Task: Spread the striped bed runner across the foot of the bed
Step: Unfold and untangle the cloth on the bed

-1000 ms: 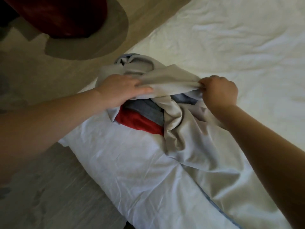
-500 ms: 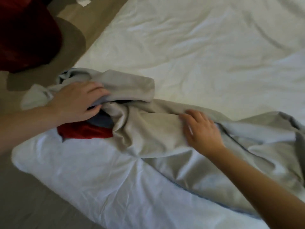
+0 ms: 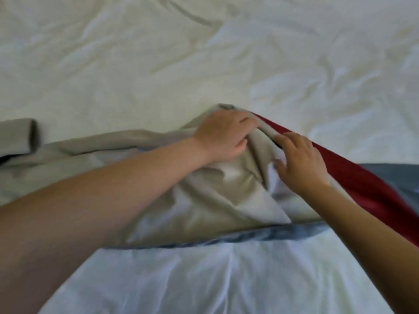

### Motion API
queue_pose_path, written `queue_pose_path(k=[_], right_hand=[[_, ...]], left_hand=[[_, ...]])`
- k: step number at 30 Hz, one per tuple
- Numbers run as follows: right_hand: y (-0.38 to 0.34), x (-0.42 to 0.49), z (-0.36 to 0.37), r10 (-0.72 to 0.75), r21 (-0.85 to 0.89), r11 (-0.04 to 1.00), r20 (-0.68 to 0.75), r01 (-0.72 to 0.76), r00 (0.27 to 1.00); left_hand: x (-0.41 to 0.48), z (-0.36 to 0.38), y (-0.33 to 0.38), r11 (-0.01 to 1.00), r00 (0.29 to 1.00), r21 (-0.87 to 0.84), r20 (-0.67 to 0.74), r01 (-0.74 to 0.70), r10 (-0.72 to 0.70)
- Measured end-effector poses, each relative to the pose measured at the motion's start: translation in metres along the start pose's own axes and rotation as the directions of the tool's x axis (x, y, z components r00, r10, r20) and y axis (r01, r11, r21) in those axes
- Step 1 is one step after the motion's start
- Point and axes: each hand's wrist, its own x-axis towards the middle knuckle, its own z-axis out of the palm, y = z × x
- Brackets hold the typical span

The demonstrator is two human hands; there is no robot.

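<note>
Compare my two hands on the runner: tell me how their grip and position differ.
The left hand grips the bed runner in curled fingers; the right hand rests on it with fingers spread. The left hand sits at the fold's peak, farther up the bed; the right hand lies nearer, beside the red stripe. Both touch the bed runner.

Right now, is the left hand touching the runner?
Touching. Head view: the left hand grips a bunched fold of the runner, fingers curled over the cloth.
</note>
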Motion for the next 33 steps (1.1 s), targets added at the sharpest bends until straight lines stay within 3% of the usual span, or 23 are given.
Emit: queue_pose_path(k=[7,14,21,25,29,33], right_hand=[[0.126,-0.030,-0.012,0.093,0.020,0.995,0.008,-0.093,0.996],[0.193,-0.042,-0.008,0.115,0.119,0.985,0.101,-0.127,0.988],[0.169,-0.032,0.010,-0.056,0.211,0.977,0.160,0.021,0.986],[0.140,-0.017,0.029,-0.093,0.063,0.995,0.247,0.080,0.965],[0.125,-0.012,0.035,0.025,-0.036,0.999,0.235,-0.017,0.972],[0.118,-0.010,0.023,0.035,-0.059,0.998,0.250,-0.021,0.967]], left_hand=[[0.093,0.057,0.094,0.999,0.997,-0.003,0.052,-0.053,0.053],[0.141,0.089,0.117,0.980,0.971,0.125,0.202,-0.153,0.126],[0.132,0.087,0.072,0.951,0.881,0.303,0.464,-0.066,-0.086],[0.117,0.082,0.048,0.941,0.876,0.329,0.426,0.083,-0.226],[0.105,0.081,0.050,0.939,0.937,0.337,0.303,0.064,-0.172],[0.088,0.062,0.066,0.979,0.964,0.176,0.226,0.100,-0.139]])
